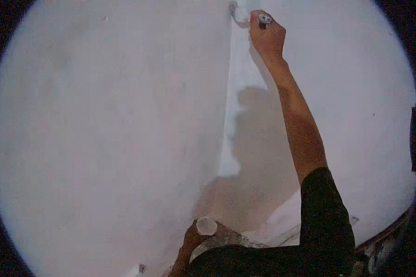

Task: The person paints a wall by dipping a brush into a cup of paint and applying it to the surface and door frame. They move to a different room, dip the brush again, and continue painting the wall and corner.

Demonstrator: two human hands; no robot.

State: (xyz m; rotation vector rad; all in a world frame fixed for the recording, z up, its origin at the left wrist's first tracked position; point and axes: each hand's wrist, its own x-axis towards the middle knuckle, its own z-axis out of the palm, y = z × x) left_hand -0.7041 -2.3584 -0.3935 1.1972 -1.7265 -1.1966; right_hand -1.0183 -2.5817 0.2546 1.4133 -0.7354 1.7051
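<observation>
My right hand (269,34) is raised high against the corner of a pale wall, closed in a fist around a handle. The butt of that handle pokes out of the fist, and a white, paint-covered head (241,16), which looks like a paintbrush, touches the wall near the corner line. Its bristles are too blurred to make out. Low down, my left hand (192,237) grips a round cup (206,226) whose top looks filled with something white. A brighter white strip (238,60) runs down beside the corner line, below my right hand.
The pale wall (125,115) fills most of the view, meeting a second wall (356,92) at the corner. My shadow (259,138) falls across it. A dark object (415,138) stands at the right edge. A small fitting (142,268) shows at the bottom left.
</observation>
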